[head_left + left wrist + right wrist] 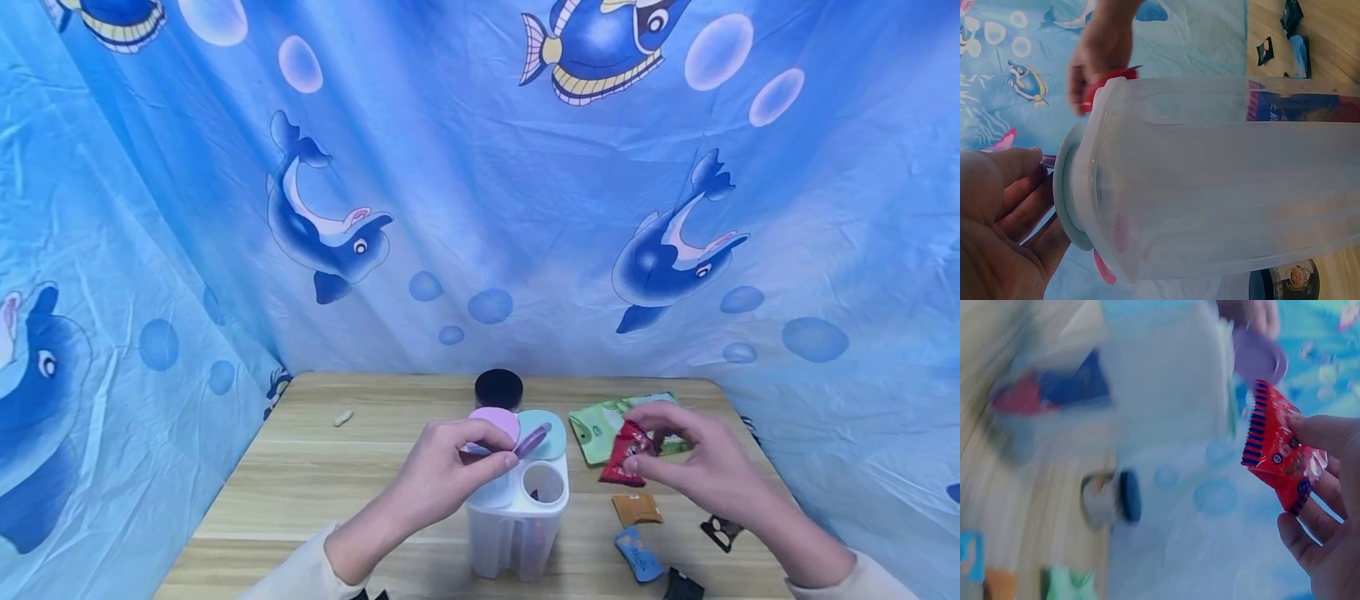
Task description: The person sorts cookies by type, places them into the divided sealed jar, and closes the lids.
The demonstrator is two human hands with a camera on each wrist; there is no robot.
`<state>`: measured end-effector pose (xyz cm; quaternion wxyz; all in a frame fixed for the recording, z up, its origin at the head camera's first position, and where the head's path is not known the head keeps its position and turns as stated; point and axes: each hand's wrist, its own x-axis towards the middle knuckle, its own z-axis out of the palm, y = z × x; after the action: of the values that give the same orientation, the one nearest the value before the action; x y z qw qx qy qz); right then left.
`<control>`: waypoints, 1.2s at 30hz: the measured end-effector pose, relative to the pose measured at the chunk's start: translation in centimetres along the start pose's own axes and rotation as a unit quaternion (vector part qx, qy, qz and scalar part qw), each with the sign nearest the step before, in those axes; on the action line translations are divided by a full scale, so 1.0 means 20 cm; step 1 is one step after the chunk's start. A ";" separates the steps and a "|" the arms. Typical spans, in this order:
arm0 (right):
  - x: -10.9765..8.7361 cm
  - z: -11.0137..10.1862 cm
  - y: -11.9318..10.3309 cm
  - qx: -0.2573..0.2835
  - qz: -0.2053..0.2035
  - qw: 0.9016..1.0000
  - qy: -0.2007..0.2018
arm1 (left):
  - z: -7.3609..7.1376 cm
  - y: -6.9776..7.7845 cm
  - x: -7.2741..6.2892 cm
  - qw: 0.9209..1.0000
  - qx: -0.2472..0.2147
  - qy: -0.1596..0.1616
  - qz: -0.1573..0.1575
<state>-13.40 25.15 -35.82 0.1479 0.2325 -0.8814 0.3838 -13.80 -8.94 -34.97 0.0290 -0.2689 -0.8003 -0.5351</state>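
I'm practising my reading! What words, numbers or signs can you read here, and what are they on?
No text can be read for sure.
Red packet: marks too small and blurred.
Packet inside the box: printed marks, too blurred.
Jar: label too small.
Green bag: print too small.
Blue packet: pale marks, too small.
Orange packet: tiny mark, unreadable.

head: above, forward-down, farther | left wrist: near, rolled sideways | right wrist: likewise — all share container (487,533)

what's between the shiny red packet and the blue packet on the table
The head view shows a flat orange packet between the red packet and blue packet.
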 end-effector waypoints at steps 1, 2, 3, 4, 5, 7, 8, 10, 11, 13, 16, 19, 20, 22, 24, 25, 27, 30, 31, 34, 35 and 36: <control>0.01 0.01 -0.03 0.012 -0.005 1.000 0.002 | 0.00 0.00 0.00 1.000 0.000 0.000 0.000; 0.02 0.02 -0.06 0.025 -0.011 1.000 0.004 | 0.00 0.00 0.00 1.000 0.000 -0.001 -0.001; 0.04 0.03 -0.09 0.035 -0.016 0.999 0.006 | 0.00 0.00 0.00 1.000 0.000 -0.002 -0.002; 0.05 0.04 -0.11 0.043 -0.021 0.999 0.008 | 0.00 0.00 0.00 1.000 0.001 -0.002 -0.003; 0.06 0.06 -0.13 0.052 -0.028 0.998 0.009 | 0.00 0.00 0.00 1.000 0.002 -0.003 -0.004; 0.08 0.09 -0.16 0.071 -0.051 0.996 0.011 | 0.00 0.00 0.00 1.000 0.004 -0.003 -0.005; 0.09 0.10 -0.17 0.075 -0.061 0.995 0.011 | 0.00 -0.01 0.01 1.000 0.005 -0.004 -0.006; 0.11 0.13 -0.19 0.081 -0.084 0.993 0.011 | 0.00 -0.01 0.01 1.000 0.005 -0.005 -0.007; 0.11 0.14 -0.19 0.084 -0.095 0.992 0.011 | 0.00 -0.01 0.01 1.000 0.005 -0.006 -0.007; 0.12 0.17 -0.19 0.085 -0.109 0.990 0.015 | 0.00 -0.01 0.01 1.000 0.006 -0.007 -0.006; 0.13 0.20 -0.19 0.095 -0.132 0.986 0.024 | 0.00 -0.01 0.02 1.000 0.009 -0.008 -0.001; 0.14 0.23 -0.19 0.107 -0.164 0.980 0.030 | 0.00 -0.01 0.02 1.000 0.006 -0.009 0.004; 0.15 0.24 -0.19 0.108 -0.173 0.979 0.031 | 0.00 -0.01 0.02 1.000 0.003 -0.010 0.005; 0.15 0.26 -0.18 0.103 -0.183 0.977 0.030 | 0.00 -0.01 0.02 1.000 -0.001 -0.010 0.007; 0.15 0.27 -0.18 0.093 -0.181 0.979 0.021 | 0.00 -0.02 0.02 1.000 -0.002 -0.010 0.009; 0.15 0.27 -0.18 0.089 -0.179 0.980 0.016 | 0.00 -0.02 0.02 1.000 -0.002 -0.009 0.011; 0.15 0.28 -0.17 0.082 -0.175 0.981 0.008 | 0.00 -0.02 0.02 1.000 -0.002 -0.007 0.015; 0.15 0.29 -0.17 0.078 -0.177 0.981 -0.010 | 0.00 -0.02 0.03 1.000 -0.003 -0.006 0.021; 0.15 0.29 -0.17 0.079 -0.182 0.980 -0.018 | 0.00 -0.02 0.03 1.000 -0.004 -0.006 0.022; 0.15 0.29 -0.18 0.078 -0.197 0.976 -0.046 | 0.00 -0.02 0.03 1.000 -0.003 -0.006 0.022; 0.15 0.29 -0.19 0.079 -0.203 0.974 -0.056 | 0.00 -0.02 0.03 1.000 -0.003 -0.006 0.021; 0.15 0.29 -0.19 0.079 -0.205 0.974 -0.063 | 0.00 -0.02 0.03 1.000 -0.002 -0.005 0.021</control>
<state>-14.48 17.59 -36.03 0.1485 0.4427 -0.7897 0.3979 -14.50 -8.84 -35.13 0.0355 -0.2880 -0.7940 -0.5342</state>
